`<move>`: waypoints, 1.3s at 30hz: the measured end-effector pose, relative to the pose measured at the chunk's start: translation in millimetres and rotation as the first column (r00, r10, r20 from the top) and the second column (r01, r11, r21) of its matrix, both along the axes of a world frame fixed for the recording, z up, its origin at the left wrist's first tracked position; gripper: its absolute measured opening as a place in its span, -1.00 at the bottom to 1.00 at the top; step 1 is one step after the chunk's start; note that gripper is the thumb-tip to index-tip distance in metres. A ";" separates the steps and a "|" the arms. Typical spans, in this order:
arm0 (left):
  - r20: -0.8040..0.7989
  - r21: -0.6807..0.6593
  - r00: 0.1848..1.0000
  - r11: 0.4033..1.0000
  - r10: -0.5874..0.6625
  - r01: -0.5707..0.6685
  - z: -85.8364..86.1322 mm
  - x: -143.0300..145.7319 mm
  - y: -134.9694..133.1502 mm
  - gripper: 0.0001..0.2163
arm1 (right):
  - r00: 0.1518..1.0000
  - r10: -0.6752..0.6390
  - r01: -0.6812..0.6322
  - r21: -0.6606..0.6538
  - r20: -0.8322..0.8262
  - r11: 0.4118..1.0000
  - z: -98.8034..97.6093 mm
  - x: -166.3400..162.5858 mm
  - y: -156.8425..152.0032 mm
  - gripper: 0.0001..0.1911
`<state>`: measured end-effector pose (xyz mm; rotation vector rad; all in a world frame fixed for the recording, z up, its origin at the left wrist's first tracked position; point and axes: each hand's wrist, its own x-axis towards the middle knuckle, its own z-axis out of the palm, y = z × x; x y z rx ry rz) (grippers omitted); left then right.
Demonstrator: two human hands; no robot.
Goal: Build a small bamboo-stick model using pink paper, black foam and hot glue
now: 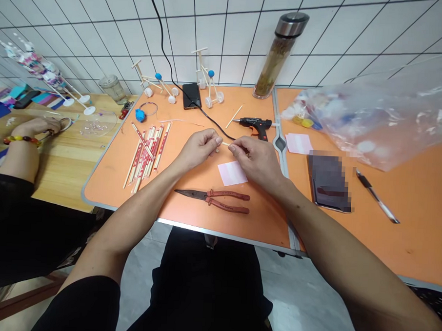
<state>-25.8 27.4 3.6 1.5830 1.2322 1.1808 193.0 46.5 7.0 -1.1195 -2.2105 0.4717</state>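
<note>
Over the orange table (189,210), my left hand (200,147) and my right hand (256,159) are closed in a pinch. Between their fingertips shows a short length of a thin pale stick (225,143); most of it is hidden by the fingers. A pink-and-white paper square (232,174) lies beneath my right hand. Nearer the front edge are needle-nose pliers (212,198) with red-brown handles, jaws pointing left. Just behind my right hand rests a black glue gun (255,125), beside a loose wooden stick (234,116). Paper-wrapped chopsticks (146,155) are heaped to the left.
Two stick-and-wheel models (156,82) (209,84) stand at the back near a phone (192,96) and black cable (208,117). At right are a tea bottle (279,58), plastic bag (384,109), dark phone (328,182) and pen (377,195). Another person's hand (43,127) works at left.
</note>
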 end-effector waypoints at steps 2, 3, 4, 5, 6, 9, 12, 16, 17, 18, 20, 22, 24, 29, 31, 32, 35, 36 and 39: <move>0.023 0.007 1.000 1.000 -0.012 0.011 0.3 -0.5 0.3 -0.50 | 0.998 -0.011 0.012 0.010 -0.061 1.000 0.3 -0.4 0.1 -0.79; 0.037 0.002 0.999 1.000 -0.015 0.015 0.7 -0.7 0.4 -0.50 | 0.996 -0.018 0.019 0.013 -0.085 1.000 0.2 -0.6 0.3 -0.81; 0.049 -0.011 0.999 1.000 -0.015 0.016 1.1 -0.7 0.5 -0.50 | 0.994 -0.028 0.029 0.012 -0.101 1.000 -0.1 -0.8 0.7 -0.83; 0.059 -0.027 0.998 1.000 -0.010 0.012 1.6 -0.6 0.5 -0.50 | 0.993 -0.038 0.039 0.008 -0.112 0.999 -0.5 -1.0 1.1 -0.85; 0.069 -0.044 0.998 0.999 0.000 0.003 2.0 -0.4 0.5 -0.51 | 0.992 -0.050 0.050 0.001 -0.119 0.999 -1.0 -1.2 1.6 -0.88; 0.102 -0.074 0.994 0.997 0.023 -0.015 2.1 -0.2 0.8 -0.53 | 0.988 -0.064 0.061 -0.025 -0.138 0.998 -2.6 -1.7 2.8 -0.94; 0.136 -0.075 0.991 0.997 0.015 -0.005 -0.4 -1.0 1.9 -0.57 | 0.985 -0.054 0.049 -0.039 -0.162 0.998 -3.2 -1.7 3.0 -0.94; 0.153 -0.064 0.988 0.998 -0.007 0.017 -5.7 -4.0 5.1 -0.61 | 0.982 -0.045 0.043 -0.015 -0.185 0.999 -3.7 -1.3 2.3 -0.88; 0.158 -0.056 0.987 0.998 -0.017 0.027 -7.2 -4.9 6.1 -0.61 | 0.979 -0.042 0.040 -0.013 -0.198 0.999 -4.3 -1.3 2.4 -0.88; 0.162 -0.045 0.986 0.998 -0.030 0.038 -8.7 -5.6 7.1 -0.60 | 0.975 -0.038 0.036 -0.015 -0.220 0.999 -5.1 -1.5 2.8 -0.88; 0.163 -0.020 0.985 0.998 -0.058 0.062 -11.3 -6.5 8.8 -0.60 | 0.958 -0.032 0.022 -0.039 -0.284 0.999 -7.5 -2.3 4.1 -0.89; 0.145 0.002 0.986 0.997 -0.077 0.078 -13.4 -6.5 9.8 -0.62 | 0.937 -0.034 0.005 -0.084 -0.349 0.996 -10.5 -3.4 6.1 -0.90; 0.117 0.024 0.989 0.996 -0.089 0.086 -14.6 -5.9 9.9 -0.66 | 0.915 -0.045 -0.012 -0.138 -0.401 0.990 -13.6 -4.5 8.4 -0.89; 0.015 0.022 0.995 0.995 -0.101 0.100 -15.2 -3.6 6.4 -0.75 | 0.832 -0.058 -0.111 -0.269 -0.551 0.957 -17.4 -5.8 12.0 -0.83; -0.026 0.007 0.993 0.993 -0.117 0.118 -14.9 -2.4 4.2 -0.76 | 0.809 -0.043 -0.167 -0.299 -0.587 0.940 -16.5 -5.8 11.6 -0.76; -0.042 0.004 0.991 0.992 -0.128 0.128 -14.7 -1.6 3.1 -0.76 | 0.802 -0.034 -0.189 -0.307 -0.596 0.933 -15.7 -5.7 11.0 -0.73; -0.082 0.004 0.984 0.987 -0.158 0.159 -13.9 0.9 0.2 -0.76 | 0.801 -0.017 -0.222 -0.322 -0.599 0.920 -12.9 -5.4 9.6 -0.67; -0.087 0.006 0.982 0.986 -0.168 0.169 -13.7 1.5 -0.3 -0.75 | 0.799 -0.020 -0.227 -0.332 -0.601 0.916 -12.0 -5.3 9.4 -0.66; -0.060 0.023 0.981 0.982 -0.187 0.188 -13.7 1.6 0.2 -0.69 | 0.782 -0.048 -0.234 -0.363 -0.622 0.902 -10.3 -4.4 10.0 -0.62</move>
